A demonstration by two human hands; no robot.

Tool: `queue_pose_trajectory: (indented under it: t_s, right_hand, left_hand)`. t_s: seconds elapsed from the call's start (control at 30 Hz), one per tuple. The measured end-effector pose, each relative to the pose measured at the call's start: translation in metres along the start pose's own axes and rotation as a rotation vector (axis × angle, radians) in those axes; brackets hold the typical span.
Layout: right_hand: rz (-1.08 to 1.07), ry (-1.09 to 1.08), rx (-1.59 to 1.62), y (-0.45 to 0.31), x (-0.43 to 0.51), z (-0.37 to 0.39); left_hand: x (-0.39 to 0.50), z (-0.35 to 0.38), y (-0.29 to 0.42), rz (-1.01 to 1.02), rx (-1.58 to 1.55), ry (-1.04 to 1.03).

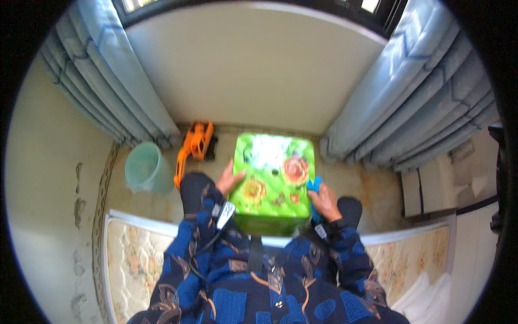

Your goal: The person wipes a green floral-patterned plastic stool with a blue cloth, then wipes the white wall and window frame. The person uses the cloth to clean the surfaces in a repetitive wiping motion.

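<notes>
A green square stool or storage box (263,198) with printed roses stands between my knees, its glossy top facing me. My left hand (228,180) grips its left edge, thumb over the top and fingers along the side. At the right edge, my right hand (325,201) holds a bright blue cloth (314,184) against the side of the box. More of the blue cloth hangs below that hand. A small dark hole shows near the middle of the top. The lower part of the box is shadowed and blurred.
A pale green plastic bin (143,168) and an orange toy excavator (197,141) stand on the tiled floor to the left. Blue curtains (396,109) hang at both sides. Under me is a floral mattress (137,259); white cloth (423,297) lies on its right.
</notes>
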State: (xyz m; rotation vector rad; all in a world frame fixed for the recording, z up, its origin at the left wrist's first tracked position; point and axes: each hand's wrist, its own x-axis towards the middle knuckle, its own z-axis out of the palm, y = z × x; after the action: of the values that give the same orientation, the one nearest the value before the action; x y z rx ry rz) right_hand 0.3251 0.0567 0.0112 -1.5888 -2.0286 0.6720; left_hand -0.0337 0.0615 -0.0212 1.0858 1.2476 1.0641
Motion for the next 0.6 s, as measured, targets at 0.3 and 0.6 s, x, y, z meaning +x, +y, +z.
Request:
queue_pose_trajectory:
  t_s: [0.3, 0.6]
  right_hand:
    - [0.147, 0.109, 0.027, -0.019, 0.009, -0.03]
    - [-0.529, 0.036, -0.416, -0.101, 0.072, 0.055]
  left_hand:
    - [0.038, -0.008, 0.008, -0.062, 0.078, 0.022]
    - [0.024, 0.008, 0.017, -0.105, -0.044, 0.169]
